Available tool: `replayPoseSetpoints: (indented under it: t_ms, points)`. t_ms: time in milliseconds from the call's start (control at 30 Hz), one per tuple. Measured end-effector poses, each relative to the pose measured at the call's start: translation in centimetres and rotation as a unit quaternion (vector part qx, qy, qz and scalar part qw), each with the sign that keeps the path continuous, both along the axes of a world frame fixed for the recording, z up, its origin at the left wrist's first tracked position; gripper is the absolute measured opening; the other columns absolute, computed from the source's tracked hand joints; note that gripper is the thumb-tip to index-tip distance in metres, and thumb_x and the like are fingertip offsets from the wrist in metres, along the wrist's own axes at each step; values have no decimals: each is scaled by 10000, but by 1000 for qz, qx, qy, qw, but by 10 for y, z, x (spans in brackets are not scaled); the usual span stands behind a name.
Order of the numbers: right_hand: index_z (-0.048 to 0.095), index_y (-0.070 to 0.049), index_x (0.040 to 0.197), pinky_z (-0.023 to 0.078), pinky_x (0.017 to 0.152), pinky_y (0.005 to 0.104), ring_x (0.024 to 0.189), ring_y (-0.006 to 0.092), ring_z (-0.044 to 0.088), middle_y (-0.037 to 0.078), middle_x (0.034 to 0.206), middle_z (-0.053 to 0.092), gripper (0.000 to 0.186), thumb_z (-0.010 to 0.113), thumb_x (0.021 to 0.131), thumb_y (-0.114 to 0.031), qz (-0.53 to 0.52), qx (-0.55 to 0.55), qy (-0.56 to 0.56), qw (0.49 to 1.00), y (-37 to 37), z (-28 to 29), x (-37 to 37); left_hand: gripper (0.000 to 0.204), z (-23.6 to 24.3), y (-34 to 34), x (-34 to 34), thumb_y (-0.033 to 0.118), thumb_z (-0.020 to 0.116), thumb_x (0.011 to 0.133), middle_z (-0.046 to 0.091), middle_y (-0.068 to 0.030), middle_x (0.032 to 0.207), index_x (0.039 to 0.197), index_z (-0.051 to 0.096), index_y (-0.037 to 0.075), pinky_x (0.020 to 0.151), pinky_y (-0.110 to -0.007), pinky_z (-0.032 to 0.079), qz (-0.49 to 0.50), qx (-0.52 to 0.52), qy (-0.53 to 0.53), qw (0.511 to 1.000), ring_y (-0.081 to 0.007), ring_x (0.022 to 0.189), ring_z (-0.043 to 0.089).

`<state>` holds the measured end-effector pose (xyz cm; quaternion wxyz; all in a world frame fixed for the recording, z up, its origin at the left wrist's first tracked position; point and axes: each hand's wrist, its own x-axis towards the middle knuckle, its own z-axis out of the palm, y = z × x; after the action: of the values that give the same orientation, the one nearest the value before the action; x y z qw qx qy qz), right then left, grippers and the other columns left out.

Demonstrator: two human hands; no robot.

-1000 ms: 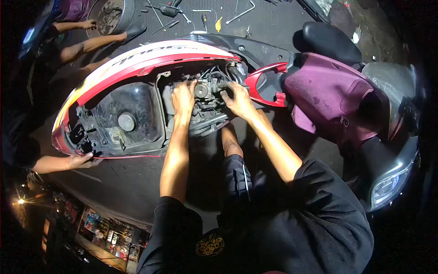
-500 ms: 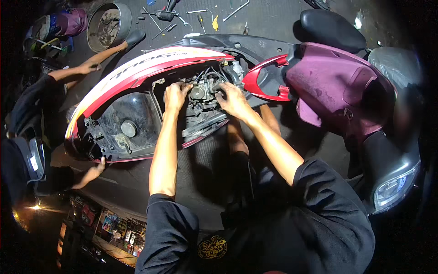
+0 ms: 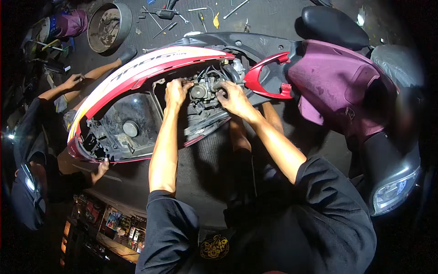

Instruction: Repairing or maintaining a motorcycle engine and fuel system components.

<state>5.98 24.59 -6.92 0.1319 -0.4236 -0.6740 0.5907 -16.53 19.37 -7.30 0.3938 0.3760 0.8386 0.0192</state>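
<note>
A scooter with its seat off lies across the view, its engine bay open between red-and-white side panels (image 3: 150, 68). Deep in that opening sits a metal carburetor (image 3: 199, 92) with hoses around it. My left hand (image 3: 176, 92) is closed at the carburetor's left side, fingertips pressed together. Over on its right side, my right hand (image 3: 233, 98) curls thumb and fingers around the body. What exactly the fingertips touch is partly hidden. The red grab-rail-shaped trim (image 3: 260, 77) lies just right of my right hand.
At the left, a co-worker's hand (image 3: 101, 169) rests on the scooter's tail edge; the other hand (image 3: 73, 82) is farther up. A round metal basin (image 3: 127, 27), a screwdriver (image 3: 201, 19) and several tools lie beyond. Purple front bodywork (image 3: 333, 77) and a black seat (image 3: 335, 27) stand right.
The co-worker's upper hand and body have shifted left, away from the scooter. My hands stay closed at the carburetor with little visible movement.
</note>
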Motion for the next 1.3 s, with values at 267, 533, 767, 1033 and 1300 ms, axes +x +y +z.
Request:
replayPoseSetpoints:
  t_ms: [267, 533, 767, 1033, 1300]
  points:
    - [617, -20, 989, 515, 735, 351, 805, 277, 638, 167, 945, 621, 213, 618, 781, -67, -19, -48, 30, 998, 5, 0, 1, 407, -27, -36, 8, 184, 784, 740, 692, -124, 921, 1033, 644, -61, 781, -251, 506, 197, 60, -155, 966, -148, 838, 653]
    - [606, -11, 998, 514, 726, 346, 792, 268, 641, 158, 925, 624, 219, 611, 787, -68, -29, -86, 44, 995, 3, -4, 3, 381, -31, -36, 13, 156, 761, 765, 677, -129, 975, 1055, 639, -59, 822, -248, 479, 264, 52, -185, 945, -148, 881, 626]
    - [601, -18, 986, 511, 723, 346, 798, 263, 636, 155, 922, 617, 198, 600, 796, -71, -9, -83, 28, 996, 5, 0, 1, 387, -38, -39, 10, 303, 710, 813, 689, -100, 907, 1015, 677, -25, 764, -253, 478, 223, 39, -74, 971, -119, 811, 617]
    - [604, -16, 971, 514, 729, 354, 781, 270, 640, 158, 906, 624, 189, 597, 788, -62, -13, -72, 33, 997, 5, -4, 3, 291, -16, -31, 21, 258, 591, 873, 676, -198, 881, 963, 679, -5, 775, -398, 487, 68, 109, 118, 985, -320, 809, 665]
    - [620, -32, 970, 508, 726, 369, 789, 290, 636, 170, 907, 634, 185, 588, 794, -79, -40, -102, 19, 994, 3, -10, 5, 250, -18, -58, 17, 189, 578, 895, 697, -135, 843, 959, 651, -42, 750, -315, 482, 236, 140, 32, 961, -191, 797, 666]
